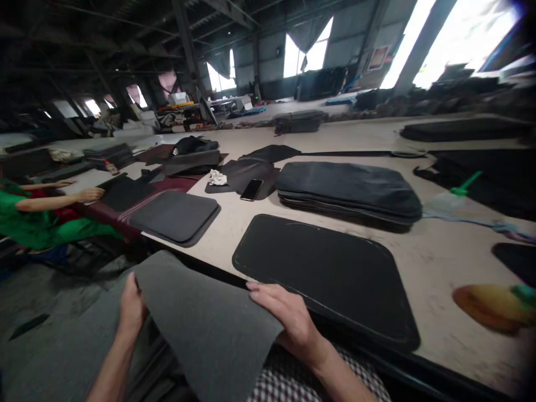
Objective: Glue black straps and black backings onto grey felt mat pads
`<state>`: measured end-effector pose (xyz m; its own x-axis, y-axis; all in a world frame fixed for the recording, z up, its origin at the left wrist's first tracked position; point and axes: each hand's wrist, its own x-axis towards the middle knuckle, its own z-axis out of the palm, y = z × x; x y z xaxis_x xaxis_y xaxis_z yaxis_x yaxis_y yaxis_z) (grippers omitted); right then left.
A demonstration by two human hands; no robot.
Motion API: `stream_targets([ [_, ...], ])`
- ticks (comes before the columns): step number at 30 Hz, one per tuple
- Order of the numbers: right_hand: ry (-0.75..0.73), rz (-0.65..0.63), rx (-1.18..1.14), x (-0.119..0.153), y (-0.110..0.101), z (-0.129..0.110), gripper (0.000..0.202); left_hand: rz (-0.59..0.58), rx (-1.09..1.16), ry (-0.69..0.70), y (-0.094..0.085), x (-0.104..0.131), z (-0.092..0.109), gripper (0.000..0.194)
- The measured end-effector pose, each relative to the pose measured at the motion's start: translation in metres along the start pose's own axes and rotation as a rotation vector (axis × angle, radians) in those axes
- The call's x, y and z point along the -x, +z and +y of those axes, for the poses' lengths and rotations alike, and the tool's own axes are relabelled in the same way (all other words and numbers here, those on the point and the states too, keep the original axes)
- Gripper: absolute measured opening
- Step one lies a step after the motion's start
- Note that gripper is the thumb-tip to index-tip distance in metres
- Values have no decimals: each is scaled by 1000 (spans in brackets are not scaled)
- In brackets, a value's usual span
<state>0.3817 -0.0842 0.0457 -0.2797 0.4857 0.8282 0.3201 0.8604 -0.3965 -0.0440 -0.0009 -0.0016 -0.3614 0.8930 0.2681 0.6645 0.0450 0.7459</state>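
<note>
A large grey sheet [205,318] hangs in front of me, bent and tilted beside the table's front edge. My left hand [132,307] grips its left side, the thumb pointing up. On the sheet's right side is my right hand [288,318], with the fingers lying over the top and the palm partly under the edge. A black rounded panel [322,273] lies flat on the table just beyond my right hand. To its left sits a short stack of grey rounded panels [178,215].
The pale table [444,268] bears a thick stack of dark pieces [347,192], a phone [252,190], crumpled white paper [218,177] and a blurred orange-brown object [488,307] at right. A person in green [25,215] works at the left.
</note>
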Motion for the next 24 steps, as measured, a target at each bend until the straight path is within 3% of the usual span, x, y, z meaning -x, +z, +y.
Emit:
stream_targets([
  [3,288,133,15,5,-37,-4,35,-22,278,2,3,-21,50,64],
  [6,641,233,31,12,-87,-3,27,-153,439,36,25,-42,111,72],
  [9,924,374,134,26,-138,4,23,-285,433,126,65,-57,167,72],
  [12,1068,418,317,50,-178,15,27,-405,405,246,120,-65,202,75],
  [15,1114,418,423,80,-200,27,37,-576,403,299,177,-63,215,79],
  [18,1122,396,508,106,-205,34,50,-701,356,333,219,-54,211,79],
  [21,1113,362,642,121,-199,36,68,-646,243,398,238,-46,202,81],
  [24,1088,323,746,123,-191,34,85,-601,243,408,240,-42,193,89],
])
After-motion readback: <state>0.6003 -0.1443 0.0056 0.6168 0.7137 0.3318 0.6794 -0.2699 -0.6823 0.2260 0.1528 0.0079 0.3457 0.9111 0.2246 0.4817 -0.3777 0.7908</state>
